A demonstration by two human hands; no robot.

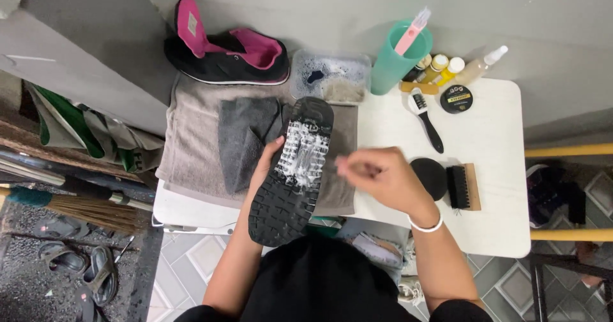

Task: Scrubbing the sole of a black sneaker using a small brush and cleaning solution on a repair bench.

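My left hand [266,162] grips a black shoe [292,168] turned sole-up over a grey towel [191,143]. White foam covers the middle of the sole. My right hand [377,175] hovers just right of the sole, fingers closed and motion-blurred; whether it holds a small brush I cannot tell. The second black shoe with pink lining [227,50] stands at the back of the towel. A darker grey cloth [242,137] lies on the towel beside my left hand.
On the white table [498,188]: a clear tub of soapy water [331,76], a teal cup with a pink brush [399,53], small bottles [447,69], a black tin [456,98], a black-handled brush [426,117], a round black pad [428,175], a wooden brush [464,186]. Broom and sandals lie left.
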